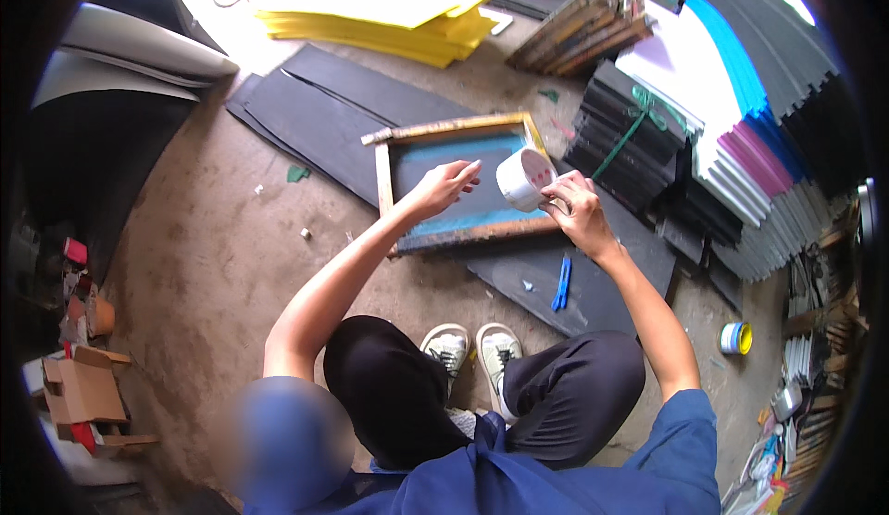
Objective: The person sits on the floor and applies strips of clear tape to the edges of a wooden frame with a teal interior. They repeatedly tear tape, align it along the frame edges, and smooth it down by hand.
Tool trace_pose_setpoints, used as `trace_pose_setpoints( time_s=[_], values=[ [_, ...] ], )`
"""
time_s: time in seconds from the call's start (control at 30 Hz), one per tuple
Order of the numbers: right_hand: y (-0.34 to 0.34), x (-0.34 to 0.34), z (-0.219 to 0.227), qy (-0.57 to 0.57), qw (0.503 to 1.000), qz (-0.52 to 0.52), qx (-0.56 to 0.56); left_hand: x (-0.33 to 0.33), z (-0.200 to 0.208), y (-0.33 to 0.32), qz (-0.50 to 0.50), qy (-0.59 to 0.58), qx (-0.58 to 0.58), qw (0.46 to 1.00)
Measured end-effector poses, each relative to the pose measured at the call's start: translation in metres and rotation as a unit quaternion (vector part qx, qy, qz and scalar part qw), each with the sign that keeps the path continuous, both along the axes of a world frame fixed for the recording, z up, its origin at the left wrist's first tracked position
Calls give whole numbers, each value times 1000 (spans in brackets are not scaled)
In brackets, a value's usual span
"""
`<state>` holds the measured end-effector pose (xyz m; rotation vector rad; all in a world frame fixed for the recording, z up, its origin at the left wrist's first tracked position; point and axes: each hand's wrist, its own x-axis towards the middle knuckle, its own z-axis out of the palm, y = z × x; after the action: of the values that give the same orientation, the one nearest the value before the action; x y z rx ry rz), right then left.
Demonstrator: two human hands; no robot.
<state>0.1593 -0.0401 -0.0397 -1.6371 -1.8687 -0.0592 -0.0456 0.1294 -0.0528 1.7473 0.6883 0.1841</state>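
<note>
Both my hands are hovering: right hand (pixel 578 211) pinching a tilted white cylinder (pixel 519 184), seemingly steadying it; left hand (pixel 439 189) half-open, empty.

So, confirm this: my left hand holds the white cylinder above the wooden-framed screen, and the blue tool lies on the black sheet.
Wrong hand: the head view shows your right hand holding the white cylinder, not your left hand. The cylinder is above the wooden-framed screen, and the blue tool lies on the black sheet.
</note>
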Motion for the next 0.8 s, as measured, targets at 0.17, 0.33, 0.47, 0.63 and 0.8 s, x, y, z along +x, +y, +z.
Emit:
trace_pose_setpoints(
  time_s=[0.17, 0.33, 0.47, 0.63, 0.8],
  values=[
    [-4, -45, 89, -173, 973, 76, 133, -12, 105, -54, 126, -176, 7, 976],
    [-19, -68, 109, -91, 985, 42, 141, -26, 107, -81, 186, -340, 170, 906],
    [-19, -55, 99, 210, 969, 64, 116, -28, 102, -88, 124, -361, 172, 908],
    [-15, -41, 74, 380, 913, 144, 37, -24, 79, -81, 20, -364, 71, 928],
    [-15, -33, 67, 403, 907, 123, 8, -17, 72, -74, -31, -355, 111, 928]
  ],
)
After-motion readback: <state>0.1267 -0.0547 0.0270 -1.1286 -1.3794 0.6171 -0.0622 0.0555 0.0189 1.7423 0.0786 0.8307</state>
